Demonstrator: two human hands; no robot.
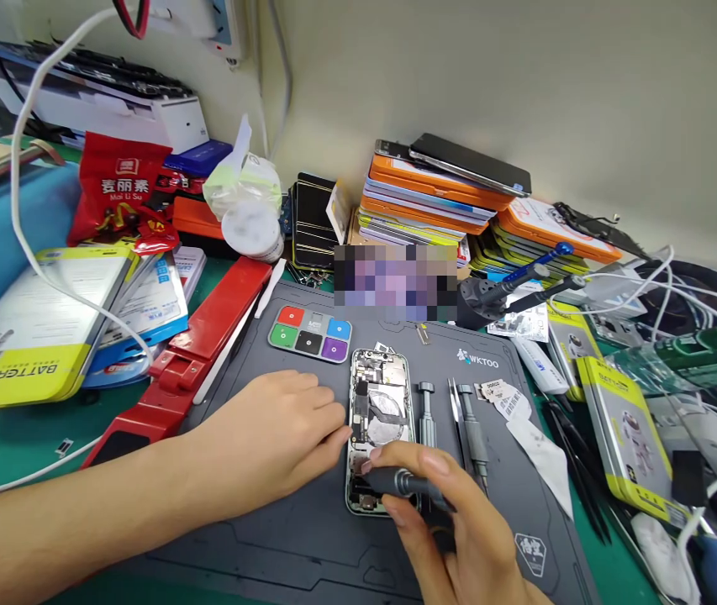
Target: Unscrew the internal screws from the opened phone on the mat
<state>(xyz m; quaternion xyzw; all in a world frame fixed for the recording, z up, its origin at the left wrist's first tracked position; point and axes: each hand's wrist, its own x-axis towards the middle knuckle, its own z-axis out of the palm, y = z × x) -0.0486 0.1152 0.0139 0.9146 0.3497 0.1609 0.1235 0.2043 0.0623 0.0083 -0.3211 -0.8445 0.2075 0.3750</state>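
An opened phone (381, 378) lies on the grey work mat (238, 538) with its inner parts bare. My left hand (288, 428) is closed, its fingers curled at the phone's left edge; whatever they hold, if anything, is hidden. In my right hand (465, 512) a dark grey screwdriver (403, 481) is gripped between thumb and fingers over the lower end of the phone. Its tip cannot be made out. To the phone's right lie another screwdriver (426, 412), tweezers (456, 416) and a third screwdriver (473, 433).
Above the phone sits a tray with coloured squares (308, 334). A red tool (207, 328) borders the mat at left. Yellow battery boxes (626, 437) and black tweezers (576, 470) lie at right. Behind stand a screwdriver holder (475, 304) and stacked orange boxes (434, 181).
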